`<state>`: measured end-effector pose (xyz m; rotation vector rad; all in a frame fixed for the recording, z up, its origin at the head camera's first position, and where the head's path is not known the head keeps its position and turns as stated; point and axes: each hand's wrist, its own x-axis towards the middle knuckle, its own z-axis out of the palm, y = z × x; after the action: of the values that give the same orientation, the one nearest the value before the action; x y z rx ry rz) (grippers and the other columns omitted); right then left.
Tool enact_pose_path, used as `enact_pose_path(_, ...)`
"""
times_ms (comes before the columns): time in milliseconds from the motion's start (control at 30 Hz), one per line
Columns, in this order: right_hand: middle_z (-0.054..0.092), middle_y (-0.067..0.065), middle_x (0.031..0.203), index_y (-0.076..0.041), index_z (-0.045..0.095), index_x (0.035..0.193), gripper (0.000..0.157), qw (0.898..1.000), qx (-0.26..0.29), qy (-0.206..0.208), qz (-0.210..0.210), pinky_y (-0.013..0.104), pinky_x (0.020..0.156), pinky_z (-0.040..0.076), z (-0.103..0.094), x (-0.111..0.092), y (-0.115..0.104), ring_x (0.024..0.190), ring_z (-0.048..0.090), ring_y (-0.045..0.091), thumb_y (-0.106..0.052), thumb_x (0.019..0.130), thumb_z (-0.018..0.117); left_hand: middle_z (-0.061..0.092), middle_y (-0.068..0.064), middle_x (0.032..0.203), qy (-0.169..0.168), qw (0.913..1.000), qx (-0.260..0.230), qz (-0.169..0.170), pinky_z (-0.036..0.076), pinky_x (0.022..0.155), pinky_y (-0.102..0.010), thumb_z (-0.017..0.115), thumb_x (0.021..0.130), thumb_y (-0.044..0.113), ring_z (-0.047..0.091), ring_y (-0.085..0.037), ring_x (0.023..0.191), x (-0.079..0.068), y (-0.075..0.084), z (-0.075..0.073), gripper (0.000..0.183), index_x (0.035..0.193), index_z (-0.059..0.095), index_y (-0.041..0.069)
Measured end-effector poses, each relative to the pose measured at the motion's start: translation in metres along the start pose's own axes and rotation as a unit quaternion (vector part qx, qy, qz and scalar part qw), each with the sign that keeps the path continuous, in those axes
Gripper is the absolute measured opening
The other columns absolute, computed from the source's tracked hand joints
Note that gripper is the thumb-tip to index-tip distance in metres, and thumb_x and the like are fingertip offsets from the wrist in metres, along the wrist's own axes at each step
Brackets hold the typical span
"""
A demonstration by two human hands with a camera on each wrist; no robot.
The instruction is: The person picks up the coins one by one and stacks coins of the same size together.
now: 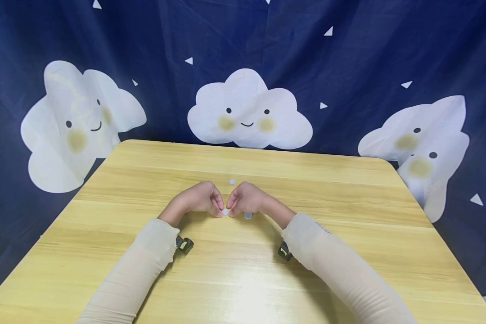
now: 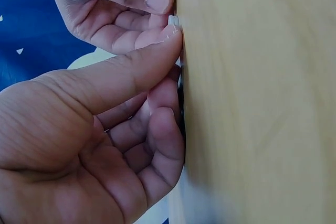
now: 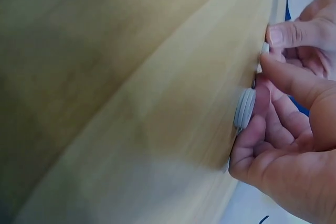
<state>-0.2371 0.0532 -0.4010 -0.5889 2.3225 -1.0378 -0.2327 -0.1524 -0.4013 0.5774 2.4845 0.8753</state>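
A small, pale, coin-like disc (image 1: 225,211) sits low over the table between my two hands. My left hand (image 1: 204,199) grips its left side with curled fingers, and the thumb tip is right at the disc in the left wrist view. From the other side my right hand (image 1: 246,199) holds it, thumb and fingers bent in toward the left hand. In the right wrist view the disc edge (image 3: 265,48) shows between the two thumbs. Close by the right hand's curled fingers stands a short stack of similar discs (image 3: 245,108).
Another pale disc (image 1: 232,182) lies farther back on the wooden table (image 1: 243,261). A dark blue curtain (image 1: 162,40) with white clouds hangs behind the table's far edge. Black wrist cameras (image 1: 184,245) are strapped below both sleeves.
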Motion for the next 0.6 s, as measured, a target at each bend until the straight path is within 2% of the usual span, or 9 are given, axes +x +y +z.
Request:
enact_pose_path(167, 0.072, 0.002, 0.080, -0.002, 0.074, 0.090, 0.015, 1.000, -0.025, 0.009, -0.014, 0.023, 0.070, 0.054, 0.0028, 0.0000, -0.0011, 0.073, 0.064, 0.013, -0.002, 0.079, 0.085, 0.070, 0.001, 0.076, -0.001, 1.0000, 0.001, 0.003, 0.051, 0.075, -0.030, 0.088, 0.080, 0.011, 0.061, -0.013, 0.073, 0.0002, 0.0009, 0.0001, 0.013, 0.085, 0.076, 0.009)
enact_pose_path(600, 0.073, 0.001, 0.078, -0.002, 0.075, 0.089, 0.015, 0.999, -0.022, 0.016, -0.016, 0.023, 0.071, 0.055, 0.0059, -0.0008, -0.0025, 0.072, 0.066, 0.012, -0.002, 0.079, 0.086, 0.070, 0.000, 0.077, -0.004, 1.0000, -0.002, 0.000, 0.051, 0.075, -0.030, 0.087, 0.080, 0.009, 0.061, -0.013, 0.074, -0.0019, 0.0029, -0.0005, 0.013, 0.085, 0.076, 0.008)
